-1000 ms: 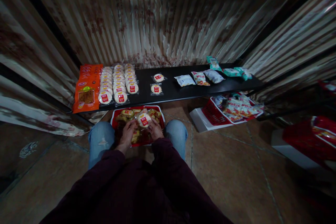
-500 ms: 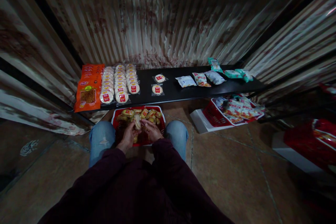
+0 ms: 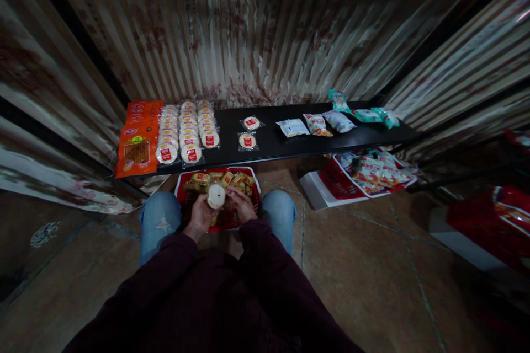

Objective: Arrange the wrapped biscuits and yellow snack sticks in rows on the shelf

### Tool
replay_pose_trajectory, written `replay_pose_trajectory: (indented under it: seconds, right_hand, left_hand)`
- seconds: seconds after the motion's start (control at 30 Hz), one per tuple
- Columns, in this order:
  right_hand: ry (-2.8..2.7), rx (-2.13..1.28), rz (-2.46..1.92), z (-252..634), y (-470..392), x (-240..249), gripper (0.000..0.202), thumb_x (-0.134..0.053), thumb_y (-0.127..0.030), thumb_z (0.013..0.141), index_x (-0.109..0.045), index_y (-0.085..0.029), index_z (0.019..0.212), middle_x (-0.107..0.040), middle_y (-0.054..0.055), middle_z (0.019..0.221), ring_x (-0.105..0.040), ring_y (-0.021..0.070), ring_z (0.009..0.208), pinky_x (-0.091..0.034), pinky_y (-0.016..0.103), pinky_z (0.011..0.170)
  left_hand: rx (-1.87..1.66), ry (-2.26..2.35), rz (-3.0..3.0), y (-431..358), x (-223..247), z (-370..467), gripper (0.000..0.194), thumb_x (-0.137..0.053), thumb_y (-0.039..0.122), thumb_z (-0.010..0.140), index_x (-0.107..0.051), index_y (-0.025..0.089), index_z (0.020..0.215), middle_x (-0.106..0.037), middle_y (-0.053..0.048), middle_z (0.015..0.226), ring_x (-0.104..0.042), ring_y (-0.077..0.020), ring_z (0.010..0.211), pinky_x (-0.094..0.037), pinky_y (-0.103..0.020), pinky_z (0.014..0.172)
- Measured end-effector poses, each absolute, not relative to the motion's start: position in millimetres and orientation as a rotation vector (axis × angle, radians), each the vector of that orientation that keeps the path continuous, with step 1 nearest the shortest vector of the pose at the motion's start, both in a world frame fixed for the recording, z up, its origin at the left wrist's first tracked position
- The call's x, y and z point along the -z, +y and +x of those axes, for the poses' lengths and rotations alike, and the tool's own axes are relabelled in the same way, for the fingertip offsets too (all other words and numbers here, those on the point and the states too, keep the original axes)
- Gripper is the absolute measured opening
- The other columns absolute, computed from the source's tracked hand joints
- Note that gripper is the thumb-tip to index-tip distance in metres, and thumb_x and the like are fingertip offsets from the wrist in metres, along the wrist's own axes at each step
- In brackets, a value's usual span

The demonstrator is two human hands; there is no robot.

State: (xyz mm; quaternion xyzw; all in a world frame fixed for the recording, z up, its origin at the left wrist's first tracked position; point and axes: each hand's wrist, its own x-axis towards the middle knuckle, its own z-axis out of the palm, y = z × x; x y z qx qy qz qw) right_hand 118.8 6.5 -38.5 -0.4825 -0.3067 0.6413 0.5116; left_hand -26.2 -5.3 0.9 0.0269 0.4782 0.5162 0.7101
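Over the red basket point(image 3: 255, 198) between my knees, my left hand point(image 3: 199, 215) grips a round white cake point(image 3: 216, 196) by its lower left side. Its flat face is turned up and shows a small red mark. At the cake's right edge are the closed fingertips of my right hand point(image 3: 243, 205), seemingly on its clear wrapper, though the contact is hard to make out. Below and behind the hands, the basket holds several gold-coloured wrapped snacks point(image 3: 227, 178).
A low black shelf point(image 3: 265, 146) spans the front, bearing rows of wrapped round cakes point(image 3: 191, 153), an orange snack bag point(image 3: 138, 138), two separate cakes point(image 3: 247, 141) and small bags point(image 3: 317, 124). Right of my knee, another red basket point(image 3: 337, 179) of snack bags rests on a white box point(image 3: 317, 193).
The round cake has turned from nearly edge-on to face-up between my hands. My right hand has shifted slightly to the right, toward the cake's edge.
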Motion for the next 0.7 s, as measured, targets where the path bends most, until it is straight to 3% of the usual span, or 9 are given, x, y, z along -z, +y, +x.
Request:
replay_pose_trajectory:
  seconds: [0.2, 0.47, 0.57, 0.7]
  right_hand:
    - [-0.983, -1.514, -1.134, 120, 5, 38, 0.034, -0.073, -0.052, 0.065, -0.076, -0.026, 0.088, -0.064, 0.003, 0.124, -0.052, 0.0268, 0.122, -0.047, 0.038, 0.092]
    - [-0.990, -1.496, -1.141, 118, 5, 31, 0.040, -0.076, -0.056, 0.062, -0.077, -0.027, 0.089, -0.062, 0.005, 0.125, -0.052, 0.0268, 0.121, -0.040, 0.041, 0.103]
    - [-1.065, -1.416, -1.178, 117, 4, 27, 0.042, -0.078, -0.054, 0.061, -0.076, -0.027, 0.093, -0.061, 0.006, 0.126, -0.050, 0.0251, 0.123, -0.036, 0.040, 0.107]
    - [-1.118, -1.422, -1.158, 117, 0, 21, 0.048, -0.079, -0.049, 0.061, -0.073, -0.026, 0.103, -0.059, 0.006, 0.128, -0.049, 0.0242, 0.125, -0.040, 0.038, 0.104]
  left_hand:
    - [-1.138, 1.075, 0.120, -2, -5, -23, 0.029, -0.054, 0.026, 0.073, -0.065, 0.016, 0.098, -0.069, -0.004, 0.079, -0.063, -0.0172, 0.072, -0.052, -0.030, 0.067]
    - [-1.112, 1.076, 0.158, 2, -4, -22, 0.017, -0.060, 0.026, 0.069, -0.064, 0.017, 0.084, -0.067, -0.003, 0.078, -0.061, -0.0145, 0.068, -0.051, -0.028, 0.065]
    - [-1.123, 1.099, 0.226, 2, -1, -19, 0.026, -0.065, 0.028, 0.066, -0.064, 0.018, 0.090, -0.068, -0.002, 0.086, -0.063, -0.0146, 0.074, -0.048, -0.025, 0.065]
    - [-1.141, 1.168, 0.369, 4, 3, -14, 0.045, -0.075, 0.031, 0.059, -0.064, 0.022, 0.103, -0.068, -0.003, 0.099, -0.064, -0.0164, 0.086, -0.046, -0.025, 0.070]
